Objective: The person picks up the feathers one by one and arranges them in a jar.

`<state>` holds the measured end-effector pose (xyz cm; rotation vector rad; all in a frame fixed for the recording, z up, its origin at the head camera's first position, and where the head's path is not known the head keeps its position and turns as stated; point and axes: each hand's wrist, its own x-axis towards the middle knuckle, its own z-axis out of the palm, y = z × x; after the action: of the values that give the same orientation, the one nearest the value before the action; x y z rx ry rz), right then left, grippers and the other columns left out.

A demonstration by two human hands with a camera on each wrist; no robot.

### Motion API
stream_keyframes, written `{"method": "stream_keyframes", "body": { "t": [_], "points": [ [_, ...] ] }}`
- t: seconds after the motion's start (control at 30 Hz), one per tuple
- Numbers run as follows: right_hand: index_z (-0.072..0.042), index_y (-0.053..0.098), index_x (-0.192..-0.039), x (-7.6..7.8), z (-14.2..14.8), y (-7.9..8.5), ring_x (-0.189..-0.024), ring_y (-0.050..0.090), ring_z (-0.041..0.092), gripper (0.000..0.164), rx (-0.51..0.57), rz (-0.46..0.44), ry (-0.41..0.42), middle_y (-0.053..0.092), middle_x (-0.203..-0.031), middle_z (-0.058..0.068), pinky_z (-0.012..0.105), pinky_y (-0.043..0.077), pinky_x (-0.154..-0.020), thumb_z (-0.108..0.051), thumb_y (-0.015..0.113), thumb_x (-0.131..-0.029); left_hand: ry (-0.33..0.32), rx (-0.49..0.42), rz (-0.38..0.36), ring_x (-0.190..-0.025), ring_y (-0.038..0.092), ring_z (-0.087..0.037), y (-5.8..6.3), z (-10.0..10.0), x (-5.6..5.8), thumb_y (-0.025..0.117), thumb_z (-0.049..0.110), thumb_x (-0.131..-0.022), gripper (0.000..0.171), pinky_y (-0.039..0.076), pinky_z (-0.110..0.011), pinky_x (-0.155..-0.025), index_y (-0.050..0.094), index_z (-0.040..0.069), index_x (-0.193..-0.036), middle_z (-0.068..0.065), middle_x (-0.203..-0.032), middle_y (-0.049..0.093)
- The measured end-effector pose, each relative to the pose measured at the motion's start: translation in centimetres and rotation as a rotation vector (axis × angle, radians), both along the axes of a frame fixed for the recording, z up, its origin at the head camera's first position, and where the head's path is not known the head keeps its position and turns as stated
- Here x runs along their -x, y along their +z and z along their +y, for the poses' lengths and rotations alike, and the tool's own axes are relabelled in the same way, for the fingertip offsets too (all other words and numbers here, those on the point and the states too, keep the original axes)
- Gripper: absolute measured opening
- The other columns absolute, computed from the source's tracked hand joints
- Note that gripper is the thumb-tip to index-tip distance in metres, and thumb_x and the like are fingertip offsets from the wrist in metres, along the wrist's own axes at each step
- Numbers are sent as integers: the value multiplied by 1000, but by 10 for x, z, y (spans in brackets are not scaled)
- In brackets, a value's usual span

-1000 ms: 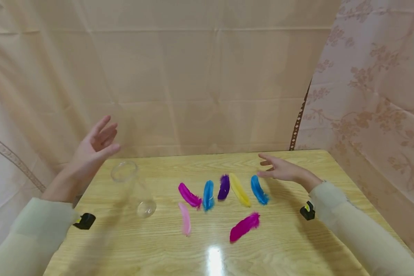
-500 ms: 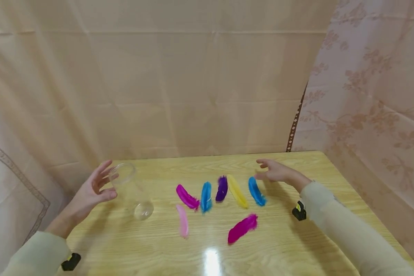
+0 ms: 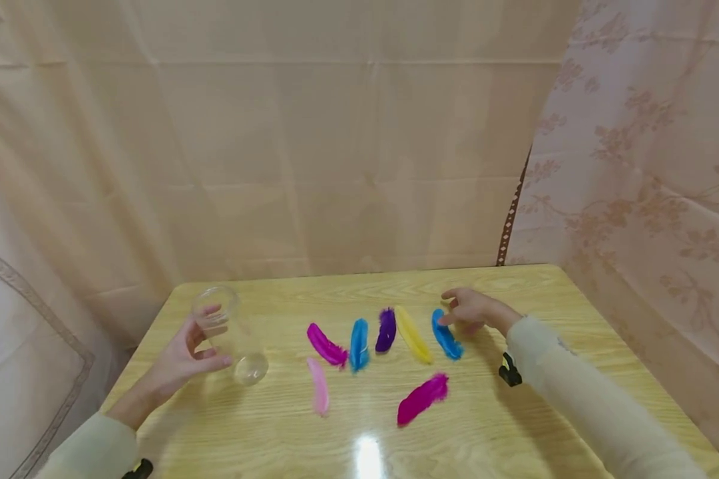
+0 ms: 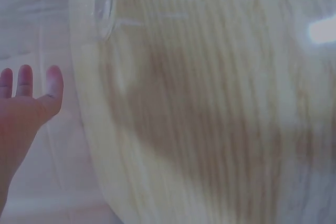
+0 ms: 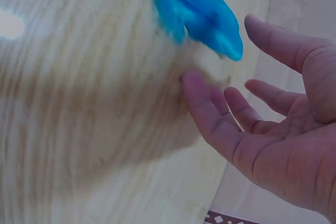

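On the table's left stands a clear glass vase [image 3: 241, 342] with a wide rim. My left hand [image 3: 182, 358] is right at the vase, thumb and fingers spread apart around its near-left side; some fingertips overlap the glass in the head view. That hand shows with straight fingers in the left wrist view, near the glass rim [image 4: 105, 4]. At the right lies a blue feather [image 3: 448, 336]. Over its far end is my right hand [image 3: 476, 311], its thumb overlapping the feather in the head view. The right wrist view shows a gap between thumb and fingers beside the feather [image 5: 207, 14].
Left of the blue feather lie a yellow feather [image 3: 413, 336], a purple feather [image 3: 386, 330], another blue feather [image 3: 359, 344] and a magenta feather [image 3: 325, 344]. Nearer are a pale pink feather [image 3: 319, 387] and a second magenta feather [image 3: 422, 400]. Curtains [image 3: 335, 146] hang behind the wooden table [image 3: 287, 446].
My left hand has come down from above the table's left edge to the vase. My right hand has lowered onto the right blue feather's far end. The feathers lie as before.
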<state>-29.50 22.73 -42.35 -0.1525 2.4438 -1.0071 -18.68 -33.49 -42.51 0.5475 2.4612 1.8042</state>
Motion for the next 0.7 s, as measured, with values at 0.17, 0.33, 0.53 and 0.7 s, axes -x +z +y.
{"method": "stream_keyframes", "body": {
  "t": [0.17, 0.33, 0.53, 0.7],
  "points": [
    [8, 46, -141, 0, -1, -10, -84, 58, 28, 63, 9, 23, -11, 49, -138, 31, 35, 55, -68, -18, 76, -93, 44, 7, -5, -131, 43, -27, -11, 10, 2, 76, -2, -87, 87, 47, -28, -98, 27, 21, -156, -3, -146, 42],
    [6, 50, -138, -1, -6, -18, -52, 41, 16, 56, 34, 27, -75, 50, -133, 27, 28, 45, -51, -16, 75, -94, 69, 1, 8, -129, 43, -28, -17, 11, -1, 76, -2, -88, 85, 47, -31, -99, 28, 20, -155, -6, -145, 42],
    [6, 55, -133, -1, -9, -20, -53, 42, 15, 49, -8, 66, -99, 54, -106, 14, 27, 42, -52, -18, 74, -95, 84, -32, 13, -128, 43, -27, -19, 8, -3, 75, -5, -87, 85, 46, -27, -99, 29, 19, -154, -5, -143, 43],
    [5, 60, -127, 0, -11, -21, -50, 41, 13, 41, -14, 67, -103, 55, -87, 7, 25, 38, -50, -18, 73, -96, 103, -42, 22, -127, 45, -24, -20, 8, -2, 76, -6, -86, 84, 46, -26, -99, 31, 17, -153, -10, -143, 44]
  ]
}}
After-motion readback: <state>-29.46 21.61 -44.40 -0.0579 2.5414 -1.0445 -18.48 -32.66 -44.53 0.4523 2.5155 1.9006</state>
